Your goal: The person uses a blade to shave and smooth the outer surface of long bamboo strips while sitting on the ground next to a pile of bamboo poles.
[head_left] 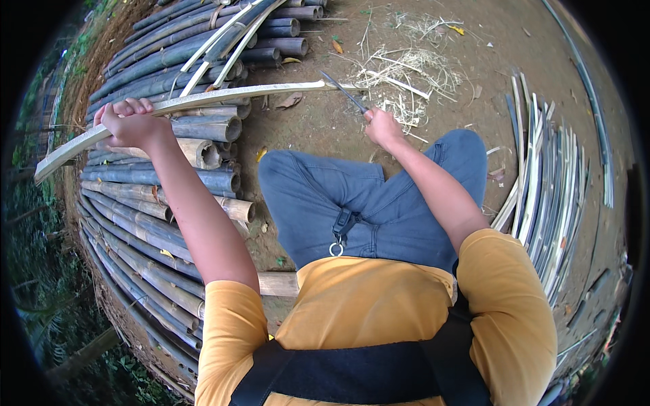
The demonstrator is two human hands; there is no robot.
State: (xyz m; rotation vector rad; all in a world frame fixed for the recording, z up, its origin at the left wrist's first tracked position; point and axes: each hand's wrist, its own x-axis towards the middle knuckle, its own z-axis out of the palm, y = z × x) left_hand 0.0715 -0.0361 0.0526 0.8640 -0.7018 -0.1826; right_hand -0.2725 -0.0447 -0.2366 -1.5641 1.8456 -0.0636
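Note:
At the far left, my left hand (pixel 128 124) is closed round a long pale split bamboo strip (pixel 223 96). The strip runs from the left, over the stacked poles, to the ground ahead of me. In front of my right knee my right hand (pixel 383 127) grips the handle of a knife (pixel 344 92). Its dark, narrow blade points away and to the left, crossing the strip near its far end; whether it touches the strip I cannot tell. Thin curly bamboo shavings (pixel 409 78) lie in a loose heap just beyond the blade.
Stacked bamboo poles (pixel 203 128) fill the left side, with split pieces (pixel 230 40) leaning on top. A bundle of split strips (pixel 548 183) lies at my right. One long pole (pixel 592 95) rests farther right. Bare ground (pixel 305 125) stretches ahead.

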